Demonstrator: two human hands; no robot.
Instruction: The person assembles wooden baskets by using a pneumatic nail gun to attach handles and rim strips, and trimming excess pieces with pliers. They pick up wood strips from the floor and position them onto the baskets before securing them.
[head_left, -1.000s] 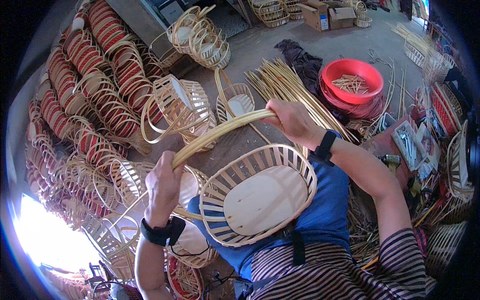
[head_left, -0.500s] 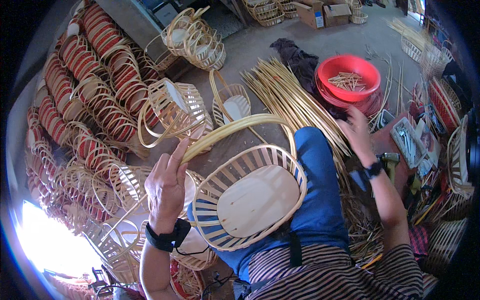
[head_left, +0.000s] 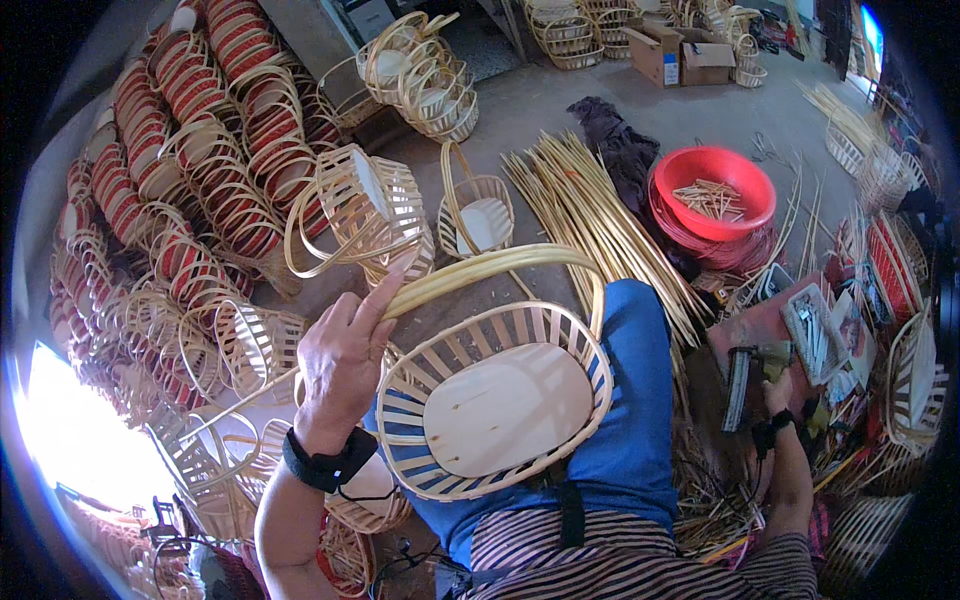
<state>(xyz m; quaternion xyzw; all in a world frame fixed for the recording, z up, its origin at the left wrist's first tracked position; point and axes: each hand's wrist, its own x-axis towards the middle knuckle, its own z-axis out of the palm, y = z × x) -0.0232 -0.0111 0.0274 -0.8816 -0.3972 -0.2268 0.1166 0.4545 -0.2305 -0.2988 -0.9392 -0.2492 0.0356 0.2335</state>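
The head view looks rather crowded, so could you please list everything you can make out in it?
oval basket: one, pale, on the lap
basket handle: one, yellowish, arching over the oval basket
pale baskets: many, wood-coloured, around the floor
banded baskets: many, red and pale, stacked left
canes: one bundle, yellowish, beyond the right knee
cloth: one, dark, beside the basin
basin: one, red, right floor
short sticks: many, tan, inside the basin
cardboard boxes: two, brown, far floor
tool: one, dark, right side
trousers: one pair, blue, below centre
wristbands: two, black, one per wrist
left hand: one, bare, gripping the handle
right hand: one, bare, holding the tool
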